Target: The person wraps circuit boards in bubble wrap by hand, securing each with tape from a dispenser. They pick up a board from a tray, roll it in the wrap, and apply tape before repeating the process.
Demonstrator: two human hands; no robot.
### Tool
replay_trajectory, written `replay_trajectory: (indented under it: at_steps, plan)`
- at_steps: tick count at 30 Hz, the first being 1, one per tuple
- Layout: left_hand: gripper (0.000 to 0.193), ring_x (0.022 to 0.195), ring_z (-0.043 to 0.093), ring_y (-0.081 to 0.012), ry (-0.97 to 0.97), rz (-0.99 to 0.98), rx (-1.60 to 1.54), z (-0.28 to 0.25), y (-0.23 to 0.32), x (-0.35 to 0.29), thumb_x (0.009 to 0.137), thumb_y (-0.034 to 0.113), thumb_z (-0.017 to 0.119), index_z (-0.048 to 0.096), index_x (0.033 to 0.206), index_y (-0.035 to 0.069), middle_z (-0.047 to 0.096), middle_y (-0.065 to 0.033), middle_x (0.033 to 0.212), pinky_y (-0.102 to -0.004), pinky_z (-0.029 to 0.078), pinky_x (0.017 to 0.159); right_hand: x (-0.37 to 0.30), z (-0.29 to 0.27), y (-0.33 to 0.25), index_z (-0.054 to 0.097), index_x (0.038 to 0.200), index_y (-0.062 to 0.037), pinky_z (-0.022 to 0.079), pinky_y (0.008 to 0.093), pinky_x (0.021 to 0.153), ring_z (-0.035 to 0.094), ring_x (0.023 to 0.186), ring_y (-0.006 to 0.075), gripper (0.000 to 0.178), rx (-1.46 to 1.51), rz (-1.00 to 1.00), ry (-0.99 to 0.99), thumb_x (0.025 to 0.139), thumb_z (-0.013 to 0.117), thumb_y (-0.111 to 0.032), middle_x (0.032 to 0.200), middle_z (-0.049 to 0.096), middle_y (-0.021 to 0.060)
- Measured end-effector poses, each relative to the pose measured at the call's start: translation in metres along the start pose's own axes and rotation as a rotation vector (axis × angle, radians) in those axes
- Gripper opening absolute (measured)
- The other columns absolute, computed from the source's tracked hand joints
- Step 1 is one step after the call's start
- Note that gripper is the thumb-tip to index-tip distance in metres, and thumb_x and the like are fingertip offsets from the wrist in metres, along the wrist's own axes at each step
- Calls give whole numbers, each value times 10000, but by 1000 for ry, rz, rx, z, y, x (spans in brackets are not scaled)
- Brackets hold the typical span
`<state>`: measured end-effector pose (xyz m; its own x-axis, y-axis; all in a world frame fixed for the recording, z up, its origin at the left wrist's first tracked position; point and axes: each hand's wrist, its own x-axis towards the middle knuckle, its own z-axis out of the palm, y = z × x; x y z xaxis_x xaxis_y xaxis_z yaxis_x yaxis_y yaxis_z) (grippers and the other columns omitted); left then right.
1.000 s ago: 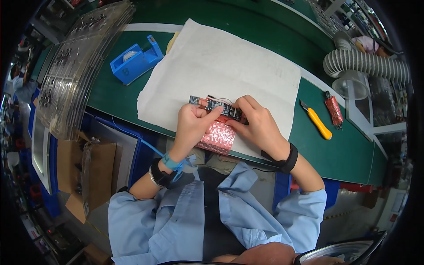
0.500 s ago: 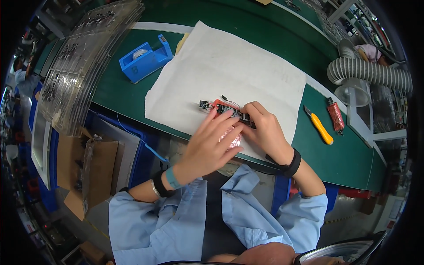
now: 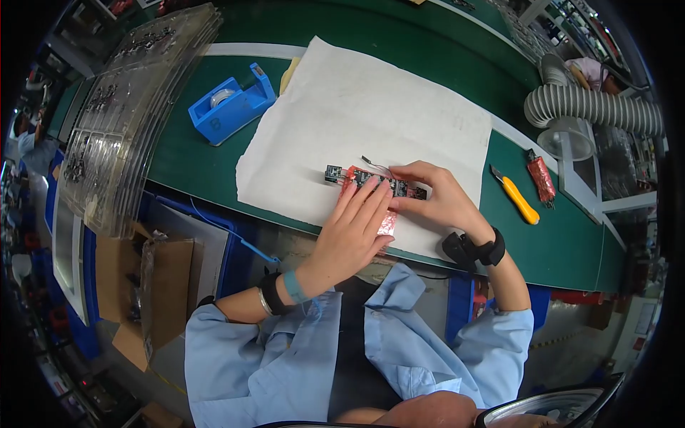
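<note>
A narrow black circuit board [image 3: 402, 188] lies on the white paper sheet [image 3: 371, 100], with a small connector block at its left end and a short thin lead at its far side. Red bubble-wrap film [image 3: 387, 224] shows beneath it and toward me. My left hand [image 3: 346, 239] rests flat across the board and film, fingers stretched and close together, covering part of both. Around the right part of the board, my right hand [image 3: 449, 203] has thumb on the near side and fingers on the far side.
A blue tape dispenser [image 3: 232, 107] stands left of the paper, beyond it stacked clear trays [image 3: 128, 107]. To the right lie a yellow-handled knife [image 3: 519, 200] with its blade out and a red-wrapped assembly [image 3: 541, 180]. A ribbed grey duct [image 3: 592, 107] hangs at the far right.
My left hand's fingers have come together and pressed flat onto the board and film. My right hand has shifted slightly right, uncovering the board's right end.
</note>
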<state>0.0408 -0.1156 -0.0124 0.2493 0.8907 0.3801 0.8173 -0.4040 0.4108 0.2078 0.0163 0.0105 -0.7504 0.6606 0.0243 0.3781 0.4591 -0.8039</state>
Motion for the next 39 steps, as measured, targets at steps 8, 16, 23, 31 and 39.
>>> replay_trajectory:
  at_steps: [8,16,23,31,39]
  plan:
    - [381,1173,496,-315,-19,62,51,-24,-14,20,821,94,599,554,1169,-55,538,-164,1227,-438,365,1019,0,-1,-17,671,1088,-36,515,336,730,642,790,277,366,-84,-71,24,741,749,-119,931,664,157]
    - [223,984,572,-299,-74,-89,-313,-36,-42,56,853,65,550,608,1053,-13,597,-154,1048,-369,459,855,-3,1,-27,665,1117,-32,491,325,727,625,793,273,384,-105,26,10,749,746,-107,914,662,151]
    - [232,868,618,-246,-525,-258,-459,-38,-97,93,925,154,540,627,1082,8,656,-141,950,-329,485,784,-6,1,-25,650,1151,-29,494,331,732,626,800,291,397,-125,-6,12,771,727,-116,967,659,163]
    - [220,753,593,-161,-871,-93,-542,-34,-113,113,922,193,572,651,1013,9,669,-70,837,-288,474,730,-8,4,-26,614,1195,-7,502,342,742,630,815,315,429,-137,-43,15,792,707,-118,1012,654,179]
    - [187,740,635,-228,-678,-116,-445,-48,-90,113,848,176,619,685,893,6,677,-144,833,-323,492,683,-9,3,-25,605,1197,9,512,345,748,637,824,323,434,-161,-20,11,793,704,-118,1030,653,196]
